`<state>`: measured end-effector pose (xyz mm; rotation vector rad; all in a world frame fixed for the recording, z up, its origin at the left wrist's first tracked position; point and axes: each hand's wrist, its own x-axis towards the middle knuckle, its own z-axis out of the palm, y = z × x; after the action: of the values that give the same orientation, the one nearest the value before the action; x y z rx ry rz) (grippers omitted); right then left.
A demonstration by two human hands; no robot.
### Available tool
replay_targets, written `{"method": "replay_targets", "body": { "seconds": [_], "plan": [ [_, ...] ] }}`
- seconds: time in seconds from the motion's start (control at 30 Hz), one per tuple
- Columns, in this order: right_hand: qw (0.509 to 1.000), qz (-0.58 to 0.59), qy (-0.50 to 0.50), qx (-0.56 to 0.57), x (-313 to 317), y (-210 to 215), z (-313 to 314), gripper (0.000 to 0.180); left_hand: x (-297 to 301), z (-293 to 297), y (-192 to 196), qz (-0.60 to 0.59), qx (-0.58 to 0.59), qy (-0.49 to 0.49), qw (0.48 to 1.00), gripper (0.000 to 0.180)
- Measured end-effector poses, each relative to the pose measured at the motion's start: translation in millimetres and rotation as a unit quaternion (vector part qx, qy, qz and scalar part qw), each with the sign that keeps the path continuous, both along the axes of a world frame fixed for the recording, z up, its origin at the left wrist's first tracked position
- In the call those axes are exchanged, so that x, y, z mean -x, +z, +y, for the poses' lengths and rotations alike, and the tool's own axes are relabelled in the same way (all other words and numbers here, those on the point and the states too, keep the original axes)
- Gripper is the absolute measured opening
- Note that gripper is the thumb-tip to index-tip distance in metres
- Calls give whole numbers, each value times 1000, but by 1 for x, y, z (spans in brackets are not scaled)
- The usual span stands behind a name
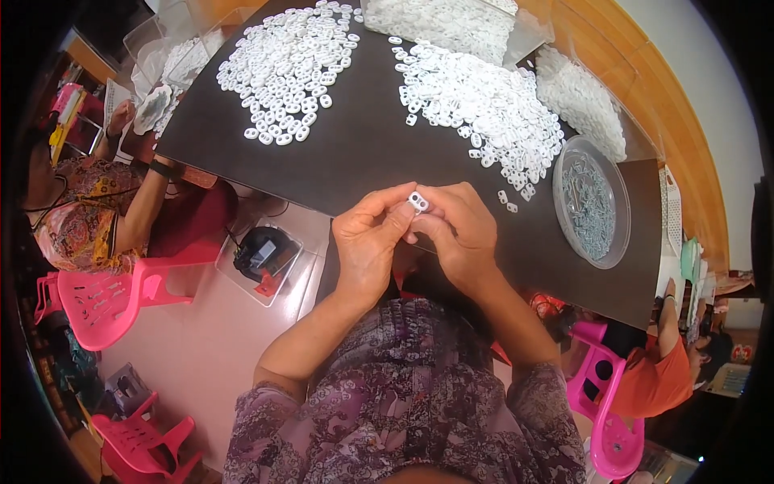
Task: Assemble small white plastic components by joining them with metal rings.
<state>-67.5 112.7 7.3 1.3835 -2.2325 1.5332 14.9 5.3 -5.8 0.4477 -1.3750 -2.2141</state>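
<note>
Close to the table's near edge, my left hand (363, 238) and my right hand (465, 234) meet, fingertips pinched together. Between them is a small white two-hole cord lock (417, 202), its holes facing up. Whatever else lies inside the fingers is hidden. Beyond the hands, to the left, spreads a pile of white oval two-hole pieces (282, 68). Another heap of smaller, squarer white two-hole pieces (484, 101) lies to the right. A round clear tub (605, 262) at the right holds many small metal springs (587, 202).
Clear boxes of white pieces (439, 28) (576, 101) stand along the dark table's (355, 153) far side. At left, a co-worker (89, 210) sits near a pink chair (101, 306); at right is a person in orange (661, 371) by another pink chair (617, 436).
</note>
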Motion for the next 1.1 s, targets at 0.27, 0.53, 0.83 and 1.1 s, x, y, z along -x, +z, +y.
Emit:
{"method": "replay_targets", "body": {
  "seconds": [0.27, 0.53, 0.83, 1.1],
  "plan": [
    [995, 93, -25, -4, -3, -4, -4, 33, 1, 4, 6, -14, -58, 33, 998, 16],
    [996, 77, -29, 34, -6, -8, -5, 36, -2, -2, 6, -6, -29, 13, 999, 16],
    [997, 49, -25, 46, -8, -3, -5, 33, -3, -7, 10, 34, -18, -21, 999, 18],
    [994, 37, -37, 91, -14, -3, -13, 31, 1, 0, -6, 85, 90, 22, 992, 22]
  ]
}}
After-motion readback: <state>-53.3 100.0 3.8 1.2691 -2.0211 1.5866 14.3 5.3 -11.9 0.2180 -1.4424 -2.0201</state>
